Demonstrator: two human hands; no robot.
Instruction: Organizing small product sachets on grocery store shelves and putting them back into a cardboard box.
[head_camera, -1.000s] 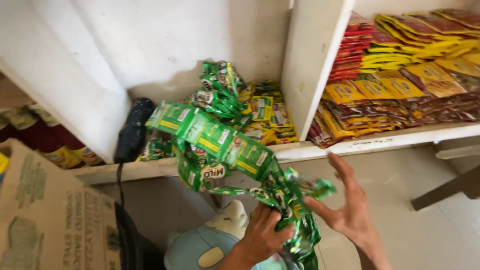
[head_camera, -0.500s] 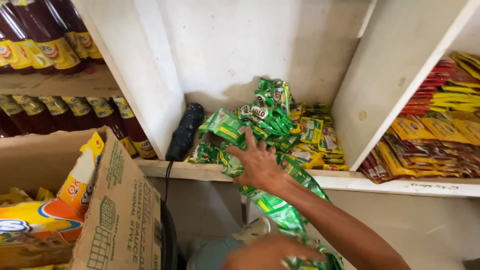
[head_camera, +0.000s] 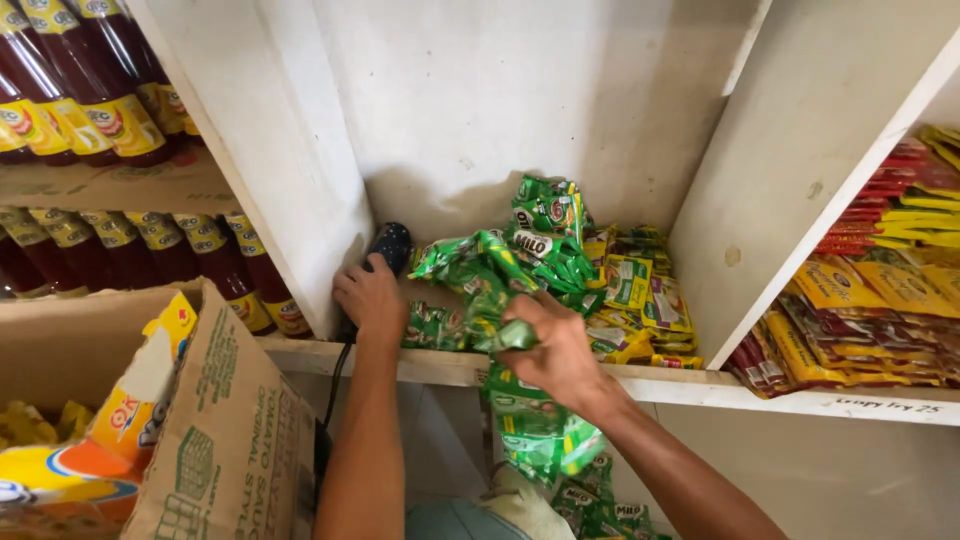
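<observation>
Having just reached in, the left hand (head_camera: 370, 297) grips a black handled device (head_camera: 388, 246) on the white wooden shelf (head_camera: 450, 366), while the right hand (head_camera: 553, 350) now clenches the strip of green foil sachets (head_camera: 500, 275).

Left arm: bare forearm rising almost straight up from the bottom edge of the view, wrist straight.
Left hand (head_camera: 370, 297): back of the hand facing the camera, fingers curled forward and down, closed loosely over what lies under the palm; fingertips hidden.
Right arm: bare forearm entering from the lower right, slanting up and to the left, wrist slightly bent.
Right hand (head_camera: 553, 350): knuckles up, fingers bunched into a tight grasp, thumb tucked towards the left.
Spacing: hands near each other, not touching; left hand slightly higher.
</observation>
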